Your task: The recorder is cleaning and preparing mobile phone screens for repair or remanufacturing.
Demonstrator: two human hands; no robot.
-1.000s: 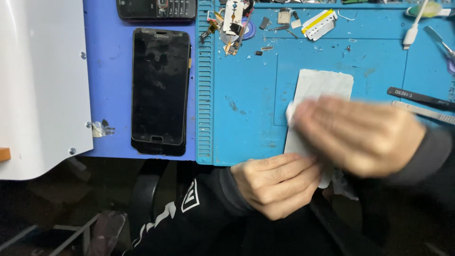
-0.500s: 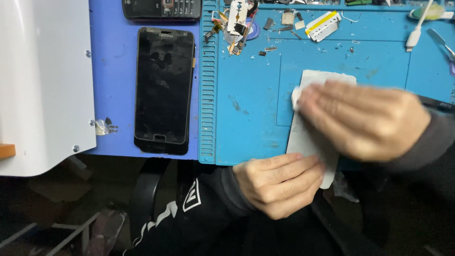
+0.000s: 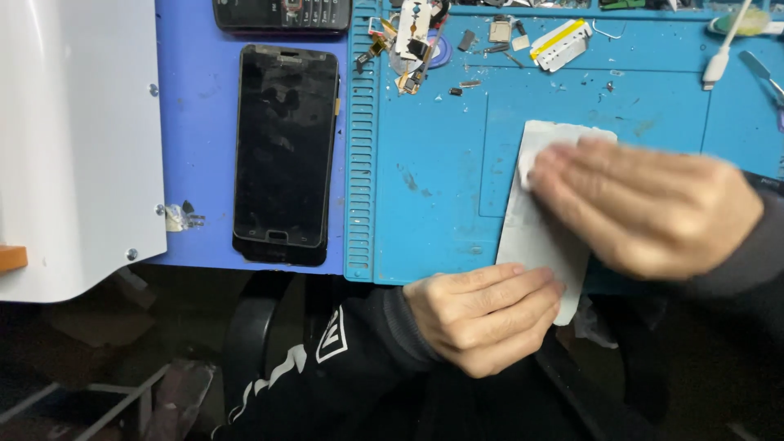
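Observation:
A pale grey flat panel [image 3: 532, 237] lies on the blue work mat [image 3: 425, 122], with its near end hanging over the mat's front edge. My left hand [image 3: 482, 318] grips that near end, fingers curled over it. My right hand [image 3: 653, 208] lies flat across the middle of the panel and is blurred by motion. It presses a small white wipe [image 3: 539, 155] against the panel; only the wipe's corner shows past the fingertips.
A black smartphone [image 3: 284, 147] lies face up on the blue board to the left, with a keypad phone [image 3: 282, 12] above it. A white machine housing [image 3: 73, 139] fills the far left. Small parts [image 3: 416, 41], a white cable [image 3: 719, 57] and tweezers [image 3: 763, 73] line the mat's far edge.
My right hand has slid up and to the right along the panel with the wipe. My left hand has kept its hold on the near end.

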